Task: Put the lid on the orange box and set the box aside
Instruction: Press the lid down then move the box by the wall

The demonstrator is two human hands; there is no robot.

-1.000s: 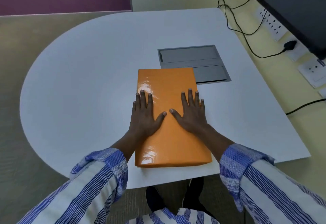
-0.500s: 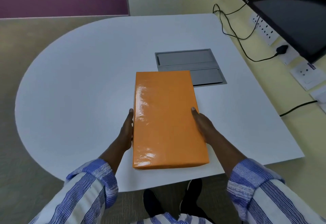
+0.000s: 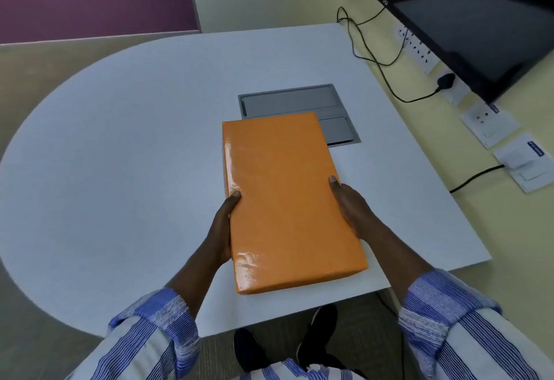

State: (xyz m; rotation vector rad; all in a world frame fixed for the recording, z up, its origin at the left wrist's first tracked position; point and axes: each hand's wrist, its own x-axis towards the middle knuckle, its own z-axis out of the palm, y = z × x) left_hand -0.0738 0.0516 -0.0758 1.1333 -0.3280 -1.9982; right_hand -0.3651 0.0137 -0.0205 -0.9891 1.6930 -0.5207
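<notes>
The glossy orange box (image 3: 284, 197), closed with its lid on, sits lengthwise in front of me over the white table (image 3: 126, 170). My left hand (image 3: 221, 227) grips its left long side, thumb on the top edge. My right hand (image 3: 352, 209) grips the right long side the same way. The fingers of both hands are hidden under or behind the box. The box looks slightly raised and tilted, its far end covering part of the grey panel.
A grey recessed cable panel (image 3: 287, 99) lies in the table just beyond the box. A dark monitor (image 3: 479, 26) hangs at the right, with black cables (image 3: 374, 53) and wall sockets (image 3: 485, 119) along the yellow wall. The table's straight front edge is near my body.
A second ago both palms lay flat on the lid. They then slid to the box's long sides and gripped them. Since then the box appears larger and reaches further over the grey panel.
</notes>
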